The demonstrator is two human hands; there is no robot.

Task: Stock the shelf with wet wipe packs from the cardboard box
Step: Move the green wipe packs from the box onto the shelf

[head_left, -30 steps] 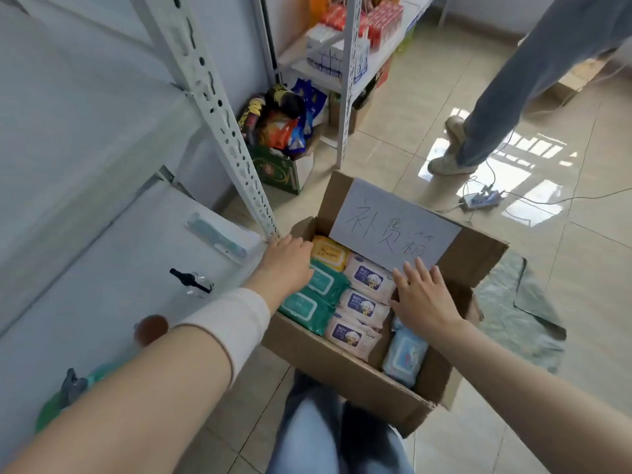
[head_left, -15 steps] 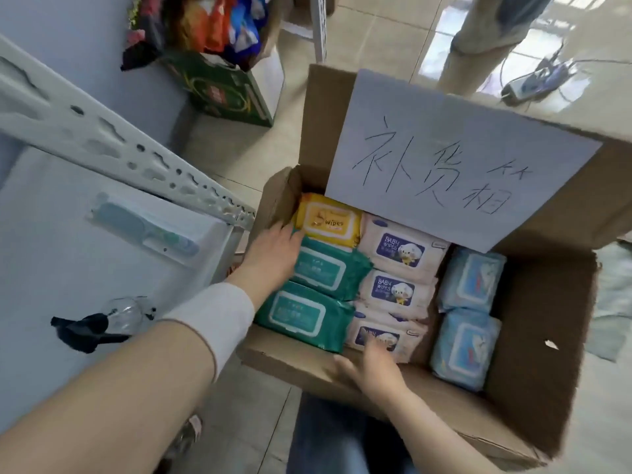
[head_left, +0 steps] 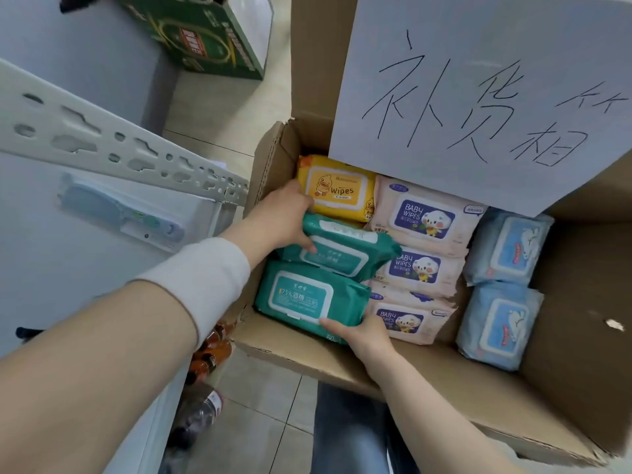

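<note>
An open cardboard box [head_left: 427,374] holds wet wipe packs: a yellow pack [head_left: 337,191] at the far left, two green packs, three pink baby wipes packs [head_left: 424,217] in the middle, two blue packs [head_left: 502,319] on the right. My left hand [head_left: 280,218] grips the far green pack [head_left: 342,249], which sits tilted and partly on top of the near one. My right hand [head_left: 366,335] holds the front right corner of the near green pack [head_left: 304,299]. The white shelf [head_left: 44,265] lies to the left of the box.
A slotted white shelf post [head_left: 113,145] runs diagonally beside the box. A packaged toothbrush [head_left: 119,213] lies on the shelf. Bottles [head_left: 208,371] stand below it. A green carton [head_left: 201,35] sits on the tiled floor behind. A handwritten paper sign [head_left: 478,97] covers the box's back flap.
The view has come closer to the box. My left hand has closed on the far green pack and raised it. My right hand has shifted from the pink pack to the near green pack's corner.
</note>
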